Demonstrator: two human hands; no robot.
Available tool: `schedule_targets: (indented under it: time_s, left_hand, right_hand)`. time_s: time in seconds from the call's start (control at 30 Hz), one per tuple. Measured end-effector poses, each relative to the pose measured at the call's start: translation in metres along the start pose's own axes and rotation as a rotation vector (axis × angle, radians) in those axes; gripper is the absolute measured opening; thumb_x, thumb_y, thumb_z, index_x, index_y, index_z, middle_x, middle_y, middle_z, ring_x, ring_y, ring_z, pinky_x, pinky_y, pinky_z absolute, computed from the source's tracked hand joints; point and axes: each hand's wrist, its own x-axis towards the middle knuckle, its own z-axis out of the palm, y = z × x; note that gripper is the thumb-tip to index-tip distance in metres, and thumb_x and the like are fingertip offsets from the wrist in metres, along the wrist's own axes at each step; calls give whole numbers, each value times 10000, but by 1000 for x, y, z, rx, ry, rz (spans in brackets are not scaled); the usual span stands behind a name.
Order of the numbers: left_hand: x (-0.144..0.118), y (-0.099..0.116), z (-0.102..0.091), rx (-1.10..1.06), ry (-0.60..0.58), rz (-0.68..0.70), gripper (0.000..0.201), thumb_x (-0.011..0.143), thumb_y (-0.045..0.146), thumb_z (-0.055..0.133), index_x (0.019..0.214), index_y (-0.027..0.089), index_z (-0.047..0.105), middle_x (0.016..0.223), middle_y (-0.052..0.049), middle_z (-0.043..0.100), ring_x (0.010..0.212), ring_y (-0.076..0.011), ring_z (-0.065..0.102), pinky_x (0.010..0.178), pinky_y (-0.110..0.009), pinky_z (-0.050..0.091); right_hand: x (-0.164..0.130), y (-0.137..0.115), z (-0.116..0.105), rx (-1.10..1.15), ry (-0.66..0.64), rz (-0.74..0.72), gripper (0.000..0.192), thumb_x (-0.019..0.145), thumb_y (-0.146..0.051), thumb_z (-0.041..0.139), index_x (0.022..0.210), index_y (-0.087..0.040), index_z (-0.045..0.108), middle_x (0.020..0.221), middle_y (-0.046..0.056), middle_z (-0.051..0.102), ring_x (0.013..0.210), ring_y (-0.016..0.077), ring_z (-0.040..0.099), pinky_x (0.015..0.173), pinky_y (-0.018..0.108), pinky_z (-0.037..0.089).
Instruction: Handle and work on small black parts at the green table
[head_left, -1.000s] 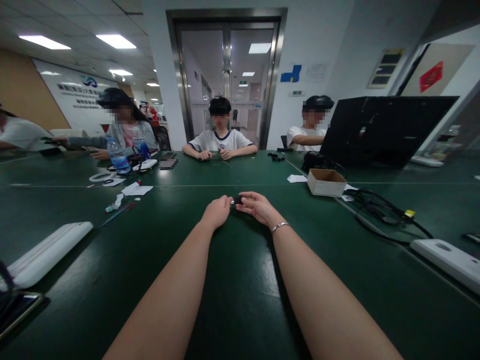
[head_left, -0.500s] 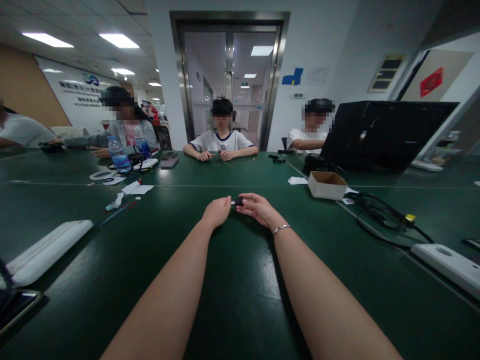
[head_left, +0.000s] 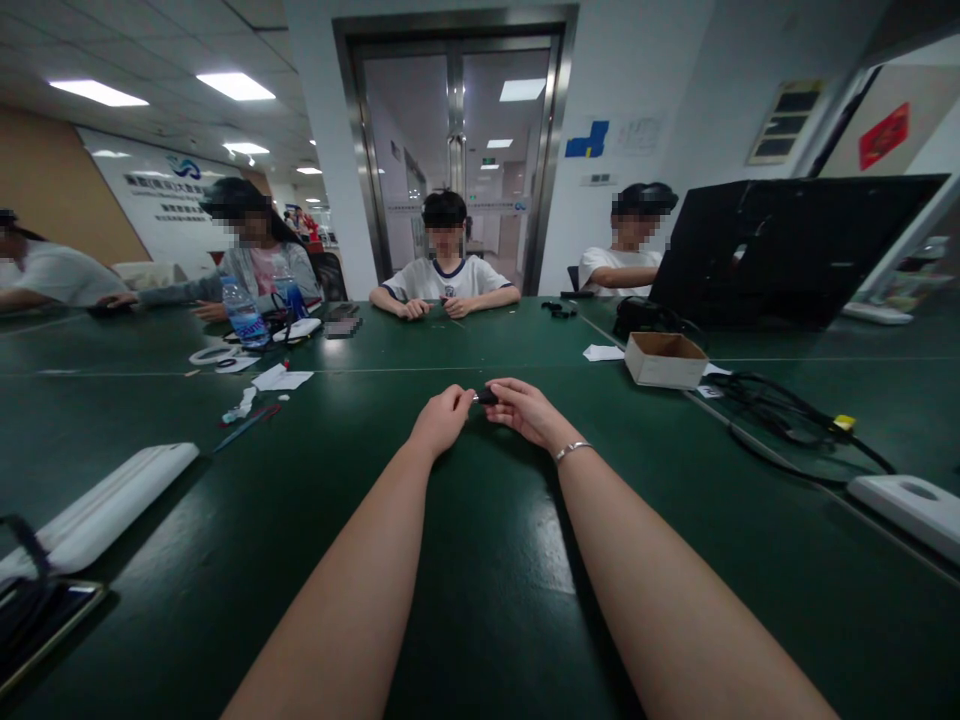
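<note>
Both forearms stretched out over the green table (head_left: 480, 600), meeting well ahead at mid-table. Left hand (head_left: 442, 420) curled, fingertips pinched on the near end of a small black part (head_left: 486, 397). Right hand (head_left: 529, 410) closed over the other end, thumb and forefinger narrow on it, a bracelet (head_left: 570, 450) on the wrist. Part held just above the tabletop between the two hands, likely so both ends can be gripped at once; too small to tell what it is.

Close at left, a white bar (head_left: 105, 505) lying flat, and a dark tray (head_left: 41, 620) at the table's corner. At right, a white device (head_left: 911, 500) and a tangle of black cable (head_left: 787, 420) with a yellow tag. None of these near the hands; bare table around them.

Further on, a cardboard box (head_left: 664, 358), open at the top, right of the hands. Left of centre, paper scraps (head_left: 281, 378), a pen (head_left: 244, 428), a water bottle (head_left: 241, 315). Behind the box, a black laptop (head_left: 780, 250), lid up.

At the far edge, a person (head_left: 444, 280) in a white shirt, hands together on the table; other people seated at either side. Glass doors (head_left: 457, 160) behind.
</note>
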Motion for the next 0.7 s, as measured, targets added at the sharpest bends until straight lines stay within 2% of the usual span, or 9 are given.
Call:
schedule_targets:
  time_s: [0.1, 0.2, 0.3, 0.4, 0.53, 0.7]
  left_hand:
    - [4, -4, 4, -184, 16, -14, 243, 821, 425, 560, 832, 182, 567, 671, 4, 579, 586, -121, 520, 571, -234, 377]
    - [7, -3, 4, -343, 21, -22, 279, 728, 391, 671, 853, 161, 573, 690, 4, 575, 589, -104, 519, 558, -214, 391]
    - [7, 0, 2, -435, 5, -80, 326, 731, 438, 658, 870, 154, 579, 697, -9, 592, 601, -111, 550, 533, -203, 400]
    - [7, 2, 1, -468, -12, -115, 336, 776, 481, 589, 839, 150, 583, 681, -19, 595, 594, -117, 559, 509, -201, 397]
    - [8, 4, 2, -449, 32, -88, 311, 712, 423, 671, 845, 156, 581, 732, -18, 607, 646, -120, 571, 525, -195, 402]
    - [8, 4, 3, -442, -73, -129, 309, 798, 431, 563, 913, 145, 589, 652, -21, 604, 574, -116, 547, 528, -210, 390]
  right_hand:
    - [1, 1, 0, -1, 13, -16, 13, 886, -142, 620, 882, -131, 613, 702, 62, 671, 528, 121, 642, 521, 200, 559]
    - [2, 2, 0, -11, 17, -19, 69, 879, -185, 646, 868, -128, 609, 668, 60, 661, 501, 117, 627, 495, 193, 545]
    - [2, 3, -1, -9, 16, -15, 107, 874, -220, 662, 861, -129, 605, 632, 49, 646, 492, 115, 622, 488, 187, 539]
    - [2, 2, -1, -16, 8, -12, 117, 875, -232, 661, 854, -130, 609, 620, 43, 639, 489, 111, 618, 484, 181, 536]
    - [1, 2, 0, -17, 7, -17, 115, 875, -224, 659, 869, -121, 610, 632, 50, 644, 494, 107, 617, 484, 175, 531]
    - [0, 2, 1, -11, 14, -23, 66, 889, -175, 627, 863, -119, 603, 653, 53, 651, 502, 101, 617, 487, 169, 528]
